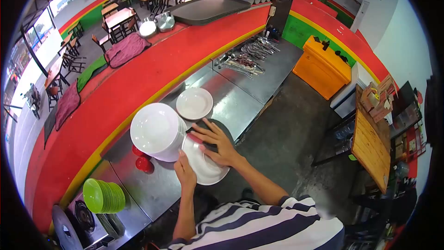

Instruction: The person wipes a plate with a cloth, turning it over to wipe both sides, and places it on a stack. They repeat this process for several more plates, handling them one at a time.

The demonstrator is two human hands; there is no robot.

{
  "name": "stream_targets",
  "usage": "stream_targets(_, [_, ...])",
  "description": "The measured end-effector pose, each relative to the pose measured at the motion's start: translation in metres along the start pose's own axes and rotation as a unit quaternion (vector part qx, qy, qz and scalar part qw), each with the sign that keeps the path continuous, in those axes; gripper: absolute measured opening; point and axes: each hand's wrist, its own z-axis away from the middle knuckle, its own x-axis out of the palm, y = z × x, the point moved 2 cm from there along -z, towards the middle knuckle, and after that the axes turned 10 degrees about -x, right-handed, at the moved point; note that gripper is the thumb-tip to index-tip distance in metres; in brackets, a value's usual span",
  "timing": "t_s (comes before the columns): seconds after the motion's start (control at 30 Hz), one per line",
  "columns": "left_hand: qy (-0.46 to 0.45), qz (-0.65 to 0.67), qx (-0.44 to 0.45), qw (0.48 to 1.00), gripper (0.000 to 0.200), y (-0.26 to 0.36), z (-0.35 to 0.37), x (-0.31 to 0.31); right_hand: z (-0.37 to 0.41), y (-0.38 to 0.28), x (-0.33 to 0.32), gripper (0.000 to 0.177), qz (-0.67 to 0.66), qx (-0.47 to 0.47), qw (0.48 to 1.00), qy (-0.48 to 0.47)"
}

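Red wall (194,48) with a yellow stripe runs across my view, a steel bench (240,104) along its foot and tables and chairs beyond it. Far left, pink and green cloths (129,48) lie over the ledge. Below them on the bench, a small stove (84,215) sits next to a tilted stack of lime-green bowls (104,196), then two red round items (144,164). Just beside those rises my tall stack of white plates (155,127). My left hand (186,173) comes next, its fingers pinching the near-left rim of a white plate (210,172), which is tilted at the bench's front edge, right of the stack. Another white dish (194,102) rests behind. My right hand (217,146) lies over the upper part of the plate I'm holding, fingers spread, with something dark (222,129) under them; I cannot tell what it is. Further right along the bench lies loose cutlery (249,58), then an orange chest (321,67) on the floor, and a wooden table (372,143) at far right.
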Motion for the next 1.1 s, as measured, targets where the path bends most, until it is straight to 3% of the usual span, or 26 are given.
stream_targets(0.07, [0.003, 0.043, -0.014, 0.999, 0.050, 0.010, -0.008, 0.006, -0.007, -0.011, 0.008, 0.051, 0.032, -0.042, 0.997, -0.055])
stream_targets(0.23, [-0.055, -0.006, 0.019, 0.998, 0.048, 0.027, -0.027, -0.002, -0.016, -0.011, 0.013, 0.049, 0.028, -0.024, 0.999, -0.031])
stream_targets(0.3, [-0.084, -0.047, 0.016, 0.995, 0.047, 0.033, -0.036, -0.008, -0.021, -0.005, 0.009, 0.049, 0.024, 0.007, 0.999, 0.027])
stream_targets(0.43, [-0.091, -0.059, 0.066, 0.992, 0.050, 0.037, -0.045, -0.014, -0.004, 0.033, 0.023, 0.044, -0.067, 0.126, 0.961, 0.235])
stream_targets(0.5, [-0.116, -0.044, 0.103, 0.987, 0.054, 0.045, -0.049, -0.018, 0.011, 0.047, 0.036, 0.045, -0.210, 0.255, 0.864, 0.381])
stream_targets(0.57, [-0.155, -0.043, 0.138, 0.977, 0.056, 0.051, -0.051, -0.024, 0.029, 0.065, 0.050, 0.049, -0.323, 0.395, 0.703, 0.496])
stream_targets(0.6, [-0.176, -0.047, 0.162, 0.970, 0.058, 0.048, -0.054, -0.027, 0.027, 0.056, 0.045, 0.053, -0.391, 0.431, 0.660, 0.475])
stream_targets(0.63, [-0.190, -0.052, 0.201, 0.960, 0.058, 0.046, -0.057, -0.030, 0.030, 0.058, 0.046, 0.057, -0.435, 0.434, 0.630, 0.475])
stream_targets(0.7, [-0.213, -0.058, 0.280, 0.934, 0.057, 0.046, -0.063, -0.034, 0.027, 0.054, 0.042, 0.048, -0.441, 0.431, 0.625, 0.478])
stream_targets(0.8, [-0.231, 0.010, 0.246, 0.941, 0.055, 0.036, -0.070, -0.039, 0.018, 0.038, 0.026, 0.043, -0.445, 0.448, 0.578, 0.516])
stream_targets(0.9, [-0.167, 0.068, 0.145, 0.973, 0.048, 0.042, -0.067, -0.029, 0.018, 0.047, 0.016, 0.046, -0.378, 0.411, 0.597, 0.576])
stream_targets(0.93, [-0.145, 0.034, 0.151, 0.977, 0.033, 0.037, -0.070, -0.031, 0.023, 0.056, 0.013, 0.048, -0.386, 0.379, 0.604, 0.586])
stream_targets(0.97, [-0.088, 0.105, 0.058, 0.989, 0.033, 0.034, -0.069, -0.025, 0.026, 0.064, 0.010, 0.051, -0.392, 0.345, 0.611, 0.595])
stream_targets(1.03, [0.028, 0.239, -0.131, 0.962, 0.042, 0.036, -0.057, -0.005, 0.006, 0.043, -0.001, 0.053, -0.382, 0.291, 0.617, 0.624])
stream_targets(1.07, [-0.073, 0.281, -0.306, 0.907, 0.055, 0.015, -0.060, -0.018, 0.017, 0.056, -0.001, 0.052, -0.397, 0.232, 0.655, 0.599])
stream_targets(1.1, [-0.162, 0.331, -0.352, 0.861, 0.055, 0.011, -0.062, -0.021, 0.020, 0.059, -0.003, 0.052, -0.410, 0.174, 0.690, 0.571])
